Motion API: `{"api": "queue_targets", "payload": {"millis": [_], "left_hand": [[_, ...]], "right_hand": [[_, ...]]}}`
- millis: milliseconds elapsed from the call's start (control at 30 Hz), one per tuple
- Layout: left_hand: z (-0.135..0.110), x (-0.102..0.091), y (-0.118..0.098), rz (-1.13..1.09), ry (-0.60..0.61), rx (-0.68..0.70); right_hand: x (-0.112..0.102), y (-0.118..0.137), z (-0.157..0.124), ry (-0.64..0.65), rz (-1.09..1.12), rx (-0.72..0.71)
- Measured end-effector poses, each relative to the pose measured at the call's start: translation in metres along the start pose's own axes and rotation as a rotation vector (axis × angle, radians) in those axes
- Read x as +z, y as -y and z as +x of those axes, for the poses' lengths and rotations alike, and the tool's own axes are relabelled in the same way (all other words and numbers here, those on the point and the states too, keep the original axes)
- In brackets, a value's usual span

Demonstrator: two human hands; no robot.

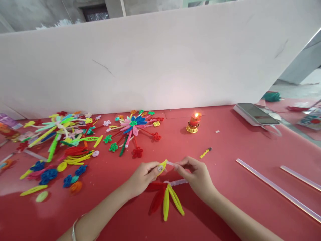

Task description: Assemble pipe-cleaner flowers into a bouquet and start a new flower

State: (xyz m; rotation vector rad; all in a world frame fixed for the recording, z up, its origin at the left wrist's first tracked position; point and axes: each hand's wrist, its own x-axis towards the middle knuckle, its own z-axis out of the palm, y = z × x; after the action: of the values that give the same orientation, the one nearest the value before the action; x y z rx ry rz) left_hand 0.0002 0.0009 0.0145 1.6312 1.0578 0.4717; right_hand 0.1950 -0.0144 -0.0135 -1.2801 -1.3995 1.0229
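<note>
My left hand (147, 177) pinches a yellow pipe-cleaner petal (163, 165) between thumb and fingers, its tip pointing up and right. With fingertips closed on it, my right hand (197, 175) holds a short whitish glue stick (170, 163), its end at or touching the petal's tip; the fingers hide the rest. Just below the hands lies a partial pipe-cleaner flower: red petals (157, 201), two yellow petals (166, 204) and a pale fuzzy stem (178, 182). My hands cover part of it.
A lit red candle (195, 120) in a gold holder stands beyond my hands. Finished pipe-cleaner flowers (134, 124) and loose colourful pieces (48, 175) lie left. At right are long clear glue sticks (276, 187) and a phone (258, 113) on a white box. A white board (160, 60) stands behind.
</note>
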Motion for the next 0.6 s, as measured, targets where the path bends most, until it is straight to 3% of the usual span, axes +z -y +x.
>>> {"api": "queue_targets", "payload": {"millis": [333,600], "left_hand": [[-0.001,0.0014,-0.0005,-0.002,0.007,0.01],[-0.0019,0.0015,-0.0049,-0.003,0.009,-0.009]], "right_hand": [[-0.0015,0.0027,-0.0016,-0.125,-0.347,-0.663],[-0.0017,0.0055,-0.0032,-0.117,-0.415,-0.806]]}}
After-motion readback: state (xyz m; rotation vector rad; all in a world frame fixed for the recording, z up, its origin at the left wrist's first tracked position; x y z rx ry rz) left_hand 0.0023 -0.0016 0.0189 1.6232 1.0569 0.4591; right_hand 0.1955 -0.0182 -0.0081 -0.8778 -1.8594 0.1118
